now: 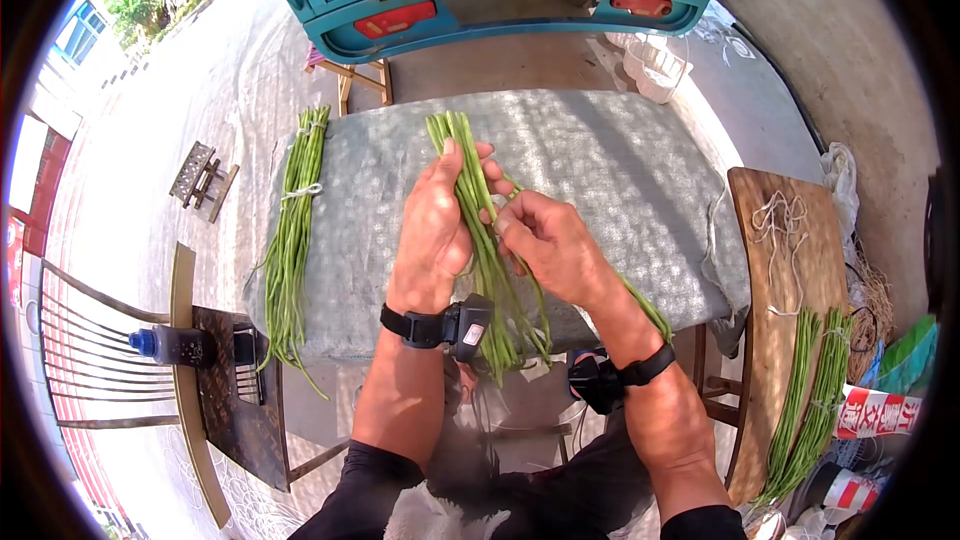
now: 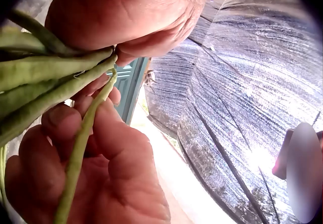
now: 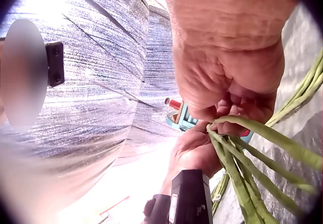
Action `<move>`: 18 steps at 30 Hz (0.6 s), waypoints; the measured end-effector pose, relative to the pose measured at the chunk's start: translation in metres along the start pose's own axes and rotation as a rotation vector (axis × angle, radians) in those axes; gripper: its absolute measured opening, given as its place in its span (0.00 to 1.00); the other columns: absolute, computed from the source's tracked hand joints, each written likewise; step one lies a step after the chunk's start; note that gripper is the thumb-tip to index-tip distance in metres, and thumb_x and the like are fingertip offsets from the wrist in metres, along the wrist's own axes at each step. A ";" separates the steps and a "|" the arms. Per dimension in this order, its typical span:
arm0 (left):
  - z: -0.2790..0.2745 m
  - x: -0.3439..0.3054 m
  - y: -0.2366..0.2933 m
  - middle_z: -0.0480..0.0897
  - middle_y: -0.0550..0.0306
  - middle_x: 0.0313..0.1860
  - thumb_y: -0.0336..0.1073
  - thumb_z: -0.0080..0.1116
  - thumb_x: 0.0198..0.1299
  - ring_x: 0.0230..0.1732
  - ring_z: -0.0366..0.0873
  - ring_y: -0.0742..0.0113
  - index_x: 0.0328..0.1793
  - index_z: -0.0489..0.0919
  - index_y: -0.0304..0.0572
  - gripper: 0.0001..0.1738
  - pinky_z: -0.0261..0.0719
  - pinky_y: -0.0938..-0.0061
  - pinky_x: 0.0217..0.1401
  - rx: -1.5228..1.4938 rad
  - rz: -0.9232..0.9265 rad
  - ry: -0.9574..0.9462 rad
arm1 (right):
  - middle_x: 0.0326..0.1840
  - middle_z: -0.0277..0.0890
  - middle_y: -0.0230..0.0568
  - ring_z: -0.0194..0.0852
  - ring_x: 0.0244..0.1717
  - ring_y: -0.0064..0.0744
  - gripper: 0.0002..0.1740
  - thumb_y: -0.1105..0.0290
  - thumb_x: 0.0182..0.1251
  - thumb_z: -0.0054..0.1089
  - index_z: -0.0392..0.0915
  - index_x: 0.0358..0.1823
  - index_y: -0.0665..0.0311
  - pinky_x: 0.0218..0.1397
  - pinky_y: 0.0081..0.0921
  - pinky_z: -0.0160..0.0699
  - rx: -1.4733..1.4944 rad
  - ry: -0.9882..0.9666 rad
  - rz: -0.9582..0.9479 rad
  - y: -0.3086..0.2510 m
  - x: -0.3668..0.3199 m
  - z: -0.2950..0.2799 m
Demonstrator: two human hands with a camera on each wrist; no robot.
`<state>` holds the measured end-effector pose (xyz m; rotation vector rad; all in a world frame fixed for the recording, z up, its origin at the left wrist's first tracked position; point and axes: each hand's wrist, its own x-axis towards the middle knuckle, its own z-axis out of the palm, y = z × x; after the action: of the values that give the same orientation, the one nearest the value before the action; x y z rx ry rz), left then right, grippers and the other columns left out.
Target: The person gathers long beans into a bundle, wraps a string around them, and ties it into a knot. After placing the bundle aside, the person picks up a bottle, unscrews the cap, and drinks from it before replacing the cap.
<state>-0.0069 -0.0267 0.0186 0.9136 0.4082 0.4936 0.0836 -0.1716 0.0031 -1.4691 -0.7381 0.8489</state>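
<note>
My left hand (image 1: 437, 215) grips a bundle of long green beans (image 1: 497, 305) upright over the cloth-covered table, the thumb along its upper end. Close against that bundle, my right hand (image 1: 545, 245) pinches a single long bean (image 2: 81, 148) between thumb and fingers near its tip. In the right wrist view, this bean (image 3: 275, 138) runs out from the fingertips beside the other bean ends. More long beans (image 1: 648, 308) show past my right forearm, lying on the grey cloth (image 1: 590, 150).
A tied bundle of long beans (image 1: 295, 210) lies at the table's left side. On a wooden bench (image 1: 752, 340) at the right are more bundles (image 1: 815, 410) and white strings (image 1: 780, 225). A chair with a bottle (image 1: 172, 345) stands left. Behind is a teal vehicle (image 1: 500, 15).
</note>
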 end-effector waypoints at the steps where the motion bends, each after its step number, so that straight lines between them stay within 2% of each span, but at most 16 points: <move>1: -0.003 0.004 -0.001 0.84 0.57 0.48 0.54 0.53 0.86 0.49 0.86 0.67 0.69 0.78 0.33 0.28 0.86 0.73 0.47 -0.006 -0.019 0.001 | 0.31 0.81 0.33 0.77 0.29 0.18 0.10 0.71 0.80 0.62 0.78 0.41 0.71 0.32 0.26 0.78 -0.001 0.000 0.008 -0.001 -0.001 0.000; 4: -0.003 0.005 -0.002 0.85 0.56 0.49 0.54 0.52 0.86 0.49 0.87 0.66 0.67 0.79 0.33 0.28 0.86 0.75 0.44 -0.025 -0.039 0.019 | 0.32 0.81 0.32 0.74 0.31 0.16 0.10 0.71 0.80 0.62 0.78 0.40 0.70 0.33 0.24 0.77 -0.117 0.152 -0.112 0.003 0.001 0.003; 7: 0.005 0.002 0.003 0.86 0.53 0.51 0.54 0.50 0.87 0.50 0.87 0.65 0.69 0.77 0.32 0.28 0.85 0.75 0.42 0.016 -0.064 0.093 | 0.34 0.83 0.32 0.71 0.32 0.15 0.09 0.70 0.81 0.61 0.76 0.41 0.69 0.34 0.23 0.75 -0.017 0.175 -0.118 0.004 0.003 0.005; 13: 0.002 0.009 -0.003 0.85 0.49 0.52 0.53 0.46 0.88 0.50 0.87 0.63 0.71 0.74 0.31 0.29 0.86 0.74 0.43 0.033 -0.049 0.091 | 0.40 0.88 0.35 0.71 0.32 0.14 0.09 0.69 0.84 0.59 0.75 0.45 0.68 0.34 0.21 0.75 0.043 0.200 -0.133 -0.009 -0.003 0.006; 16: -0.002 0.007 -0.005 0.85 0.47 0.56 0.58 0.50 0.86 0.54 0.88 0.58 0.72 0.76 0.31 0.32 0.85 0.72 0.45 0.047 -0.038 0.073 | 0.41 0.89 0.36 0.73 0.33 0.14 0.09 0.70 0.84 0.59 0.75 0.44 0.68 0.35 0.20 0.75 0.040 0.173 -0.122 -0.010 -0.002 0.006; 18: -0.001 0.008 -0.007 0.85 0.48 0.53 0.54 0.47 0.87 0.50 0.87 0.61 0.70 0.76 0.31 0.29 0.85 0.72 0.44 -0.017 -0.046 0.078 | 0.42 0.89 0.36 0.74 0.34 0.14 0.09 0.69 0.84 0.58 0.75 0.44 0.68 0.36 0.20 0.76 0.016 0.155 -0.123 -0.009 -0.002 0.006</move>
<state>0.0006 -0.0255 0.0116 0.8681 0.4940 0.4910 0.0780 -0.1697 0.0119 -1.4415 -0.6964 0.6388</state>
